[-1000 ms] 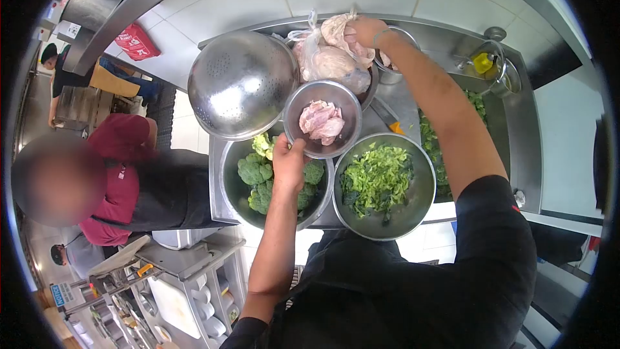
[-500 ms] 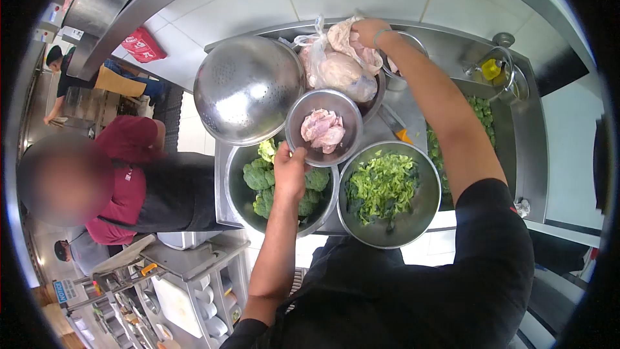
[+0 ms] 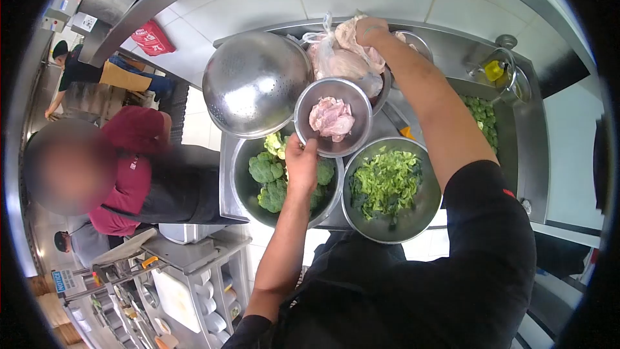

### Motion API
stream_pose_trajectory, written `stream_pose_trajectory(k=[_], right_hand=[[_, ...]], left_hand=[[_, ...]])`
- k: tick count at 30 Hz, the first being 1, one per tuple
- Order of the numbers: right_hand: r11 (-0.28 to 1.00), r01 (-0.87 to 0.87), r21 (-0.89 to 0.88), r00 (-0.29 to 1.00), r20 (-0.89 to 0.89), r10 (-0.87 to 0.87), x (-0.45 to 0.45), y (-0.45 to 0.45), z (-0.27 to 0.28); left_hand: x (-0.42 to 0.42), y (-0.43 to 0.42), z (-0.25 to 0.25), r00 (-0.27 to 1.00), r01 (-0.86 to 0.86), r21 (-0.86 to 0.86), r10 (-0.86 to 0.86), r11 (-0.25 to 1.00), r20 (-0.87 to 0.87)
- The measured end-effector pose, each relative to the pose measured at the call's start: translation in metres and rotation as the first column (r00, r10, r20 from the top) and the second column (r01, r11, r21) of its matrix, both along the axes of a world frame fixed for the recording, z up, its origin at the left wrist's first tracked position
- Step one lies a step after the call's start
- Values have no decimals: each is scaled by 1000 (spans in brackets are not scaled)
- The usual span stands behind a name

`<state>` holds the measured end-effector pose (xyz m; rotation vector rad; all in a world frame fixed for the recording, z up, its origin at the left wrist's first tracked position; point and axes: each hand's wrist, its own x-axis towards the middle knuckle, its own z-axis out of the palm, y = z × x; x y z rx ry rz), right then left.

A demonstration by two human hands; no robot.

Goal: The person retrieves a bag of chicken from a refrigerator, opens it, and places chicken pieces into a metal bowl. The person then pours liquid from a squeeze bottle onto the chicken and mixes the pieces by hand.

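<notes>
My left hand (image 3: 302,158) grips the near rim of a small metal bowl (image 3: 303,123) that holds pieces of raw meat (image 3: 331,118). Below it, a larger bowl (image 3: 240,200) contains broccoli (image 3: 266,168). My right hand (image 3: 371,31) is at the open edge of a plastic bag of raw meat (image 3: 342,71), its fingers mostly hidden by the bag and wrist. Another metal bowl (image 3: 423,42) stands beside that hand. Chopped greens (image 3: 385,181) lie in a wide bowl (image 3: 416,226) at the front. A knife with an orange part (image 3: 405,132) rests behind it.
An upturned colander (image 3: 255,84) stands at the left of the counter. To the right, a sink (image 3: 507,148) holds more greens, with a yellow item in a strainer (image 3: 494,70) above. A co-worker in a maroon shirt (image 3: 132,174) stands at the left; others are farther off.
The view has shifted slightly. My right hand and forearm have moved a little left, closer over the bag, showing more of the bowl beside them. My left hand keeps its grip on the small bowl.
</notes>
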<state>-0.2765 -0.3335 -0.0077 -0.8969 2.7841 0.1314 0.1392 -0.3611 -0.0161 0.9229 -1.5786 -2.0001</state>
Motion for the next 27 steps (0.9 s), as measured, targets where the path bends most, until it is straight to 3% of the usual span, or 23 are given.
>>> stream_pose_trajectory(k=[4,7,10,11,14,18,20,23,26,27], right_hand=[[986,117,-122,991,85,-107,11,7,8],[982,99,-164,956,290,-48,-16,0,-5],[998,50,-33,977,209,-42,-33,-8,-23],[992,-5,124,984,179,-18,-33,-14,-28],[986,168,-19,964,212,-161,-3,-10,6],[983,99,-151,986,151,-76,9,15,28],[982,84,-169,962,271,-36,27,37,62],[934,239,-267,882,463,-94,30,64,76],[796,171,-581,835,514,195,75,97,97],[790,125,-601,796,536,282,91,101,95]], left_hand=[[2,4,-2,1000,-1,34,2,999,-29],[10,6,-6,1000,5,18,-5,1000,6],[8,6,-15,998,28,2,-28,1000,51],[7,9,-15,999,25,17,-26,1000,37],[7,8,-13,998,36,22,-37,999,57],[3,9,-10,999,27,72,-30,997,45],[1,5,-14,998,35,96,-39,995,40],[-4,4,-15,997,42,134,-49,990,53],[-13,10,-5,998,23,167,-31,986,48],[-16,12,-3,999,19,185,-28,983,43]])
